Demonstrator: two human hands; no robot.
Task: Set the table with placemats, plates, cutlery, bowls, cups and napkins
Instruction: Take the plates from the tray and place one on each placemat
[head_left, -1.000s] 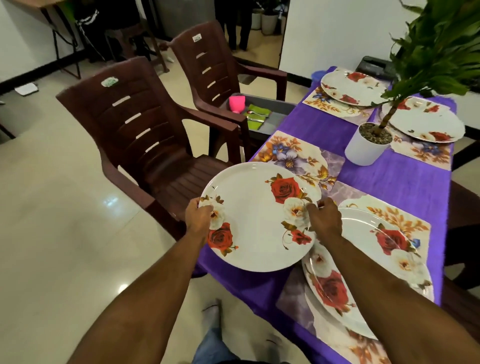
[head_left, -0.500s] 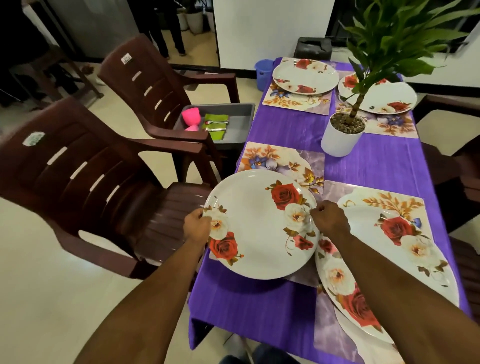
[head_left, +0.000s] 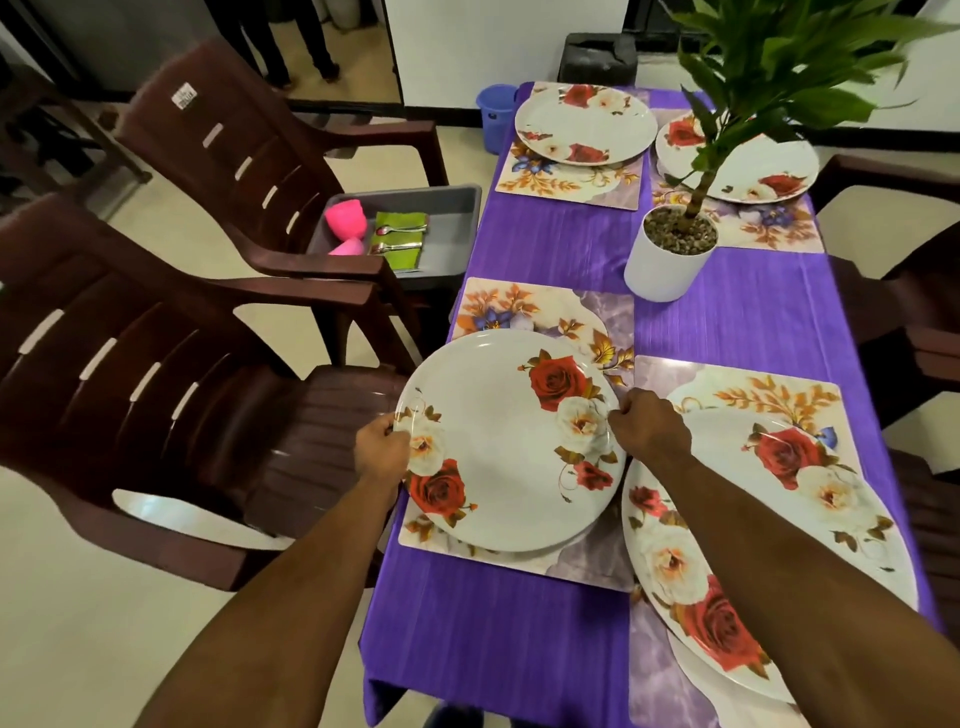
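Head view: we hold a rose-patterned plate (head_left: 506, 441) over the near-left floral placemat (head_left: 592, 564) — our left hand (head_left: 382, 449) grips its left rim, our right hand (head_left: 649, 426) pinches its right rim. Another plate (head_left: 753, 519) lies just right. A grey tub (head_left: 452, 208) with pink cups (head_left: 345, 215) sits on a chair (head_left: 249, 156).

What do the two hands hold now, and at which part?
Both hold one floral plate at its rim: left hand on the left edge, right hand on the right edge.
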